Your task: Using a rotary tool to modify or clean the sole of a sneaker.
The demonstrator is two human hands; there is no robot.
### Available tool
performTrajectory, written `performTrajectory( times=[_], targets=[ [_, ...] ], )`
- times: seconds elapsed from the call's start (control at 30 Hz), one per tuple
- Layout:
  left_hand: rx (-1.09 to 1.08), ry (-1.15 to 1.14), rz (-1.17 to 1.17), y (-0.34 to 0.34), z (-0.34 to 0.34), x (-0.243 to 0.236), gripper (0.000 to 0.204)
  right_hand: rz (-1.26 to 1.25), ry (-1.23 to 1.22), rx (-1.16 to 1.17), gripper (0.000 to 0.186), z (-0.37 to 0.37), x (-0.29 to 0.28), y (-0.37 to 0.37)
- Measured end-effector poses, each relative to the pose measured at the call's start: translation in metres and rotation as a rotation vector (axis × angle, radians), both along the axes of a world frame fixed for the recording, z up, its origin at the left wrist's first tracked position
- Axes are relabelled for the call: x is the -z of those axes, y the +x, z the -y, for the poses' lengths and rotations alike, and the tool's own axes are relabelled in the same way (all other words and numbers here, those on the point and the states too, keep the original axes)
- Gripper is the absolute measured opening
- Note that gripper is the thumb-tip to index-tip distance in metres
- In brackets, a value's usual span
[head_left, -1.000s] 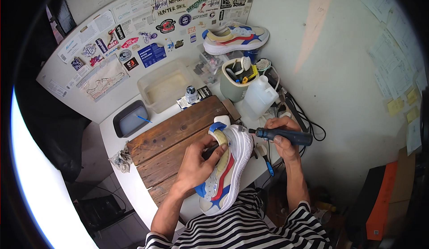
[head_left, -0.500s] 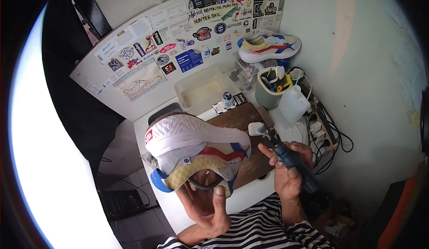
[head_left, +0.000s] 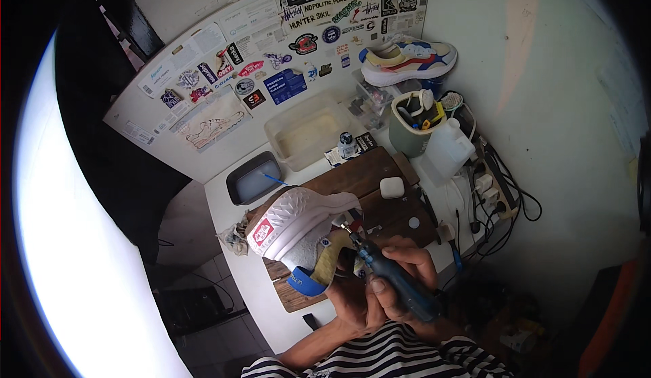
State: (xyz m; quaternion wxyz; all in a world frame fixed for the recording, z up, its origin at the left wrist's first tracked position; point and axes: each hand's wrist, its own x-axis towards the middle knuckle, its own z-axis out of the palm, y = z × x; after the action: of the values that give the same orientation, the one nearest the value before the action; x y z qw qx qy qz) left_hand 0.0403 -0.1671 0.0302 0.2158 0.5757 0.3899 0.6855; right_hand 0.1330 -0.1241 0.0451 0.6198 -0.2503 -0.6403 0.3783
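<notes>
My left hand [head_left: 354, 305] is closed on a sneaker [head_left: 293, 223], its fingers reaching into the shoe's opening. Tipped on its side, the shoe turns its pale pinkish-white sole upward; its collar is yellow with a blue heel tab. Wrapped around a dark blue rotary tool [head_left: 399, 284] is my right hand [head_left: 410, 263]. The tool's metal tip carries a small pale head [head_left: 340, 221], which is at the shoe's side by the grey and red panels; I cannot tell whether it touches.
Beneath the shoe lies a brown wooden board [head_left: 369, 178] with a white rounded case [head_left: 392, 188]. Behind are a dark tray of liquid [head_left: 234, 187], a clear tub [head_left: 274, 141], a small bottle [head_left: 347, 145] and a tool cup [head_left: 405, 139]. Another sneaker [head_left: 407, 66] stands at back right, near cables [head_left: 519, 205].
The rotary tool has moved left and down, its head coming up to the shoe. My left hand has shifted the shoe slightly right and lower, uncovering the dark tray.
</notes>
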Motion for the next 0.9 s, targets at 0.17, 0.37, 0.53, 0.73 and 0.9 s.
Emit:
performTrajectory(
  times=[0.17, 0.37, 0.53, 0.73, 0.9],
  targets=[
    [0.026, -0.013, -0.039, -0.002, -0.003, 0.001, 0.073, 0.024, 0.004, 0.029, 0.039, -0.002, 0.001, 0.001],
    [0.033, -0.015, -0.047, -0.002, -0.002, 0.001, 0.067, -0.071, 0.026, 0.002, 0.040, -0.002, -0.008, -0.003],
    [0.098, -0.039, -0.032, -0.005, 0.010, 0.045, 0.062, -0.115, 0.022, -0.052, 0.041, -0.002, -0.006, -0.005],
    [0.187, -0.355, 0.182, -0.008, 0.019, 0.043, 0.065, 0.009, 0.091, -0.044, 0.046, -0.005, -0.004, -0.002],
    [0.084, -0.042, -0.039, -0.005, 0.009, 0.031, 0.069, -0.098, 0.220, -0.062, 0.047, -0.007, 0.002, -0.004]
  ],
)
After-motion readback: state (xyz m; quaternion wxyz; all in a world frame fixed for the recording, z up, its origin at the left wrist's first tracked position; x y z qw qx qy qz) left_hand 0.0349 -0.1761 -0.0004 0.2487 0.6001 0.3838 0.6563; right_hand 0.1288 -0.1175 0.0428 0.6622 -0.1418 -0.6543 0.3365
